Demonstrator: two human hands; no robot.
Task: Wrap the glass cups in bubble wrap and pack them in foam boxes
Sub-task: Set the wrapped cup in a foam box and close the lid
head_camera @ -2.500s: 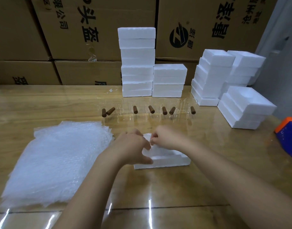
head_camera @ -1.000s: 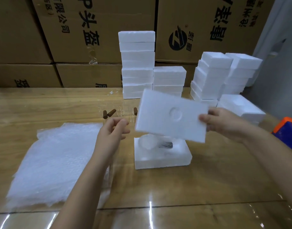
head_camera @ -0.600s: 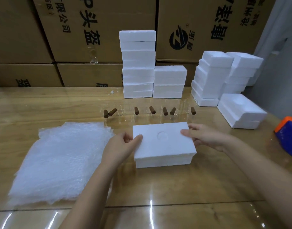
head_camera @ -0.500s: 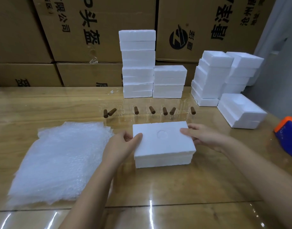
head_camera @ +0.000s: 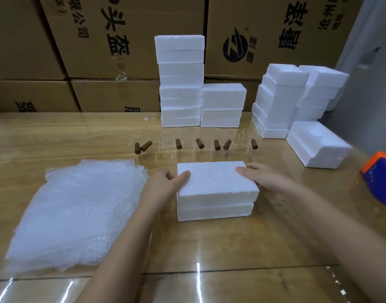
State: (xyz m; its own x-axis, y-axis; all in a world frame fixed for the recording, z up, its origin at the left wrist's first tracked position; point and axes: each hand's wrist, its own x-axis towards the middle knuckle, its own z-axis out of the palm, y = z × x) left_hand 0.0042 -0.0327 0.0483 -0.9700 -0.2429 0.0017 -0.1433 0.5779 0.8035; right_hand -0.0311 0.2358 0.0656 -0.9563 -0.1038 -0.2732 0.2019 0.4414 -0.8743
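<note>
We're seating the foam lid (head_camera: 214, 180), airborne a second ago, onto the foam base (head_camera: 214, 212) between left hand (head_camera: 163, 184) and right hand (head_camera: 265, 181), both gripping its ends: box closing.

I am looking into a warehouse packing station: big printed cardboard cartons (head_camera: 131, 40) are stacked high behind a glossy wooden table (head_camera: 231, 241), which carries stacks of white foam boxes (head_camera: 180, 84) and a pile of bubble wrap sheets (head_camera: 78, 211).
</note>
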